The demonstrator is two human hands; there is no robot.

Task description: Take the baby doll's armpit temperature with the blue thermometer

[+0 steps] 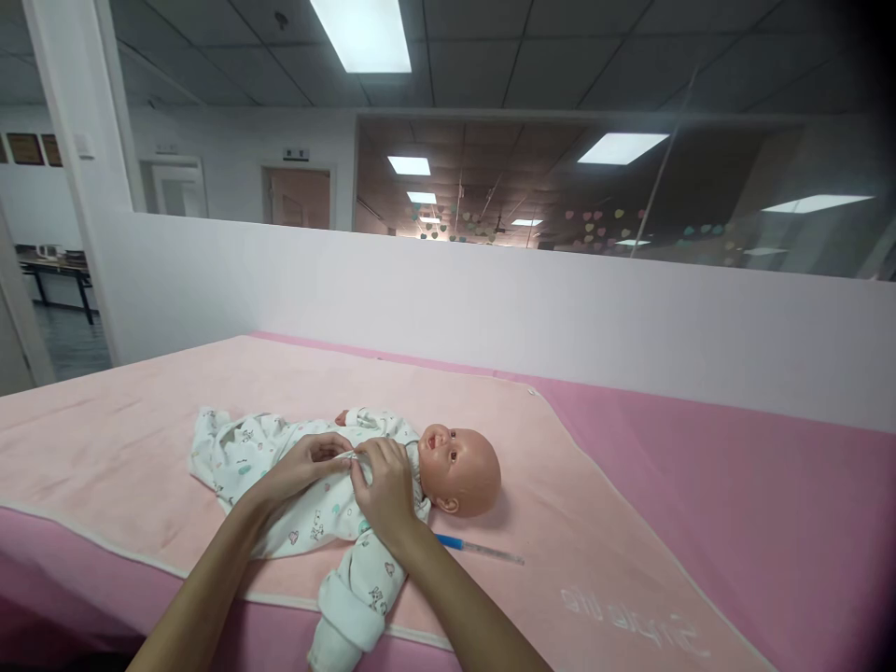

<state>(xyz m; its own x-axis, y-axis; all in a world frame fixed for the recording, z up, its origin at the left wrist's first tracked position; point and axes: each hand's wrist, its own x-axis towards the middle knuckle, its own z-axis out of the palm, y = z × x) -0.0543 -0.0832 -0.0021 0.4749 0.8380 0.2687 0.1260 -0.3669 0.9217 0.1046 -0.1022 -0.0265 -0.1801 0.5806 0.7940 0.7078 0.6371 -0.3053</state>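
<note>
A baby doll (462,471) lies on its back on a pink blanket (140,392), head to the right. It wears a white printed sleeping gown (315,523) with long sleeves; the near sleeve hangs toward the front edge. My left hand (312,464) is at the gown's chest, its fingers pinching the front of the cloth. Close beside it, my right hand (384,481) pinches the same cloth, fingertips almost meeting those of the left. Whatever fastening lies between the fingertips is too small to make out. A thermometer-like stick with a blue end (452,541) rests near the doll's head, partly behind my right wrist.
The blanket covers a pink padded surface (791,485). Behind it runs a low white wall (490,299) with a glass window (532,187) above. Far left, a dark table (56,266) stands beyond a doorway.
</note>
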